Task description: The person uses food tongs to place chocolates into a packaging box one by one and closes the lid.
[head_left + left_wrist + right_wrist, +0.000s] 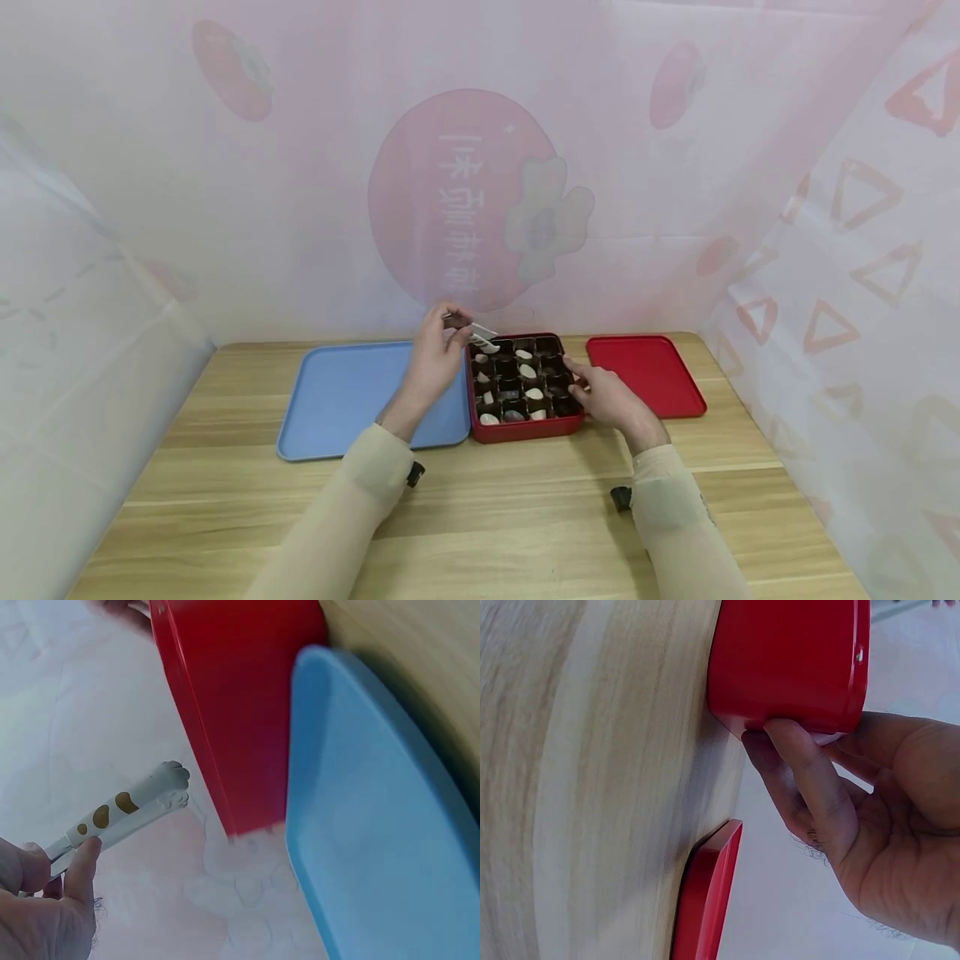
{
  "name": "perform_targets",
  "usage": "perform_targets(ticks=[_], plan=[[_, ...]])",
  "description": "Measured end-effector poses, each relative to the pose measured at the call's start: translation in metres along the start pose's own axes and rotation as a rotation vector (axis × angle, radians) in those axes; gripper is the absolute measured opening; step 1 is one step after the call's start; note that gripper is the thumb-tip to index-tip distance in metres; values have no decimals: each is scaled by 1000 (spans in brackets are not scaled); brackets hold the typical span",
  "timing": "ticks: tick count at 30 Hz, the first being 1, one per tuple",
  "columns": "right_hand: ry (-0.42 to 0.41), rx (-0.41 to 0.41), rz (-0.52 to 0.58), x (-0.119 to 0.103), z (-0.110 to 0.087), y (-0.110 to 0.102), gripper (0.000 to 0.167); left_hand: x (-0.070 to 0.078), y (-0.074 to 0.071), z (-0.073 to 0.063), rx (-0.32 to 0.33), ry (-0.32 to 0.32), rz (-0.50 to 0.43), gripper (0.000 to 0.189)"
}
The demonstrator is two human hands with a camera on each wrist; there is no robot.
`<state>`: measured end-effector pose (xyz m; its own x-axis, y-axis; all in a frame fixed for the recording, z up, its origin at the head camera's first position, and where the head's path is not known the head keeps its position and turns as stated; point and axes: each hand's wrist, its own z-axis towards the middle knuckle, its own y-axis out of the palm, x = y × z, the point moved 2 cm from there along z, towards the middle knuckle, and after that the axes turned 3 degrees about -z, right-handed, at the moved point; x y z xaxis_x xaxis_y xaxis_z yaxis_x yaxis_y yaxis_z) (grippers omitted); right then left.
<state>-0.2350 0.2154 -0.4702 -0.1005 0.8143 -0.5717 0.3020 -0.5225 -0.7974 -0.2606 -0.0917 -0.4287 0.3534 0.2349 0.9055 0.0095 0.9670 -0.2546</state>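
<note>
My left hand [437, 358] pinches a pair of small tongs [127, 810], white with brown spots and cat-paw tips. The tips hover above the far left part of a red box [525, 431], and in the left wrist view they sit close together; nothing shows between them. Dark dividers split the box into many compartments. Several hold pale or grey pebble-like pieces [528, 372]; others look dark inside. On the box's right side, my right hand [611, 398] grips the wall and rim, its fingers [810, 761] bent against the outside.
Left of the box, a blue tray [345, 400] lies flat, its right edge by the box. A red lid-like tray [651, 375] lies to the right. All stand on a wooden table [495, 517], with printed cloth walls [315, 208] behind and at both sides.
</note>
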Motion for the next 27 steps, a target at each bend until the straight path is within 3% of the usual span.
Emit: perform_targets(ticks=[9, 16, 27], plan=[[-18, 7, -14, -1, -1, -1, 68, -13, -41, -10, 86, 13, 54, 18], [-22, 7, -15, 0, -1, -2, 68, -25, -60, -19, 128, -3, 135, 20], [-13, 0, -48, 0, 0, -3, 69, -51, -76, -34, 64, -84, 204, 26]])
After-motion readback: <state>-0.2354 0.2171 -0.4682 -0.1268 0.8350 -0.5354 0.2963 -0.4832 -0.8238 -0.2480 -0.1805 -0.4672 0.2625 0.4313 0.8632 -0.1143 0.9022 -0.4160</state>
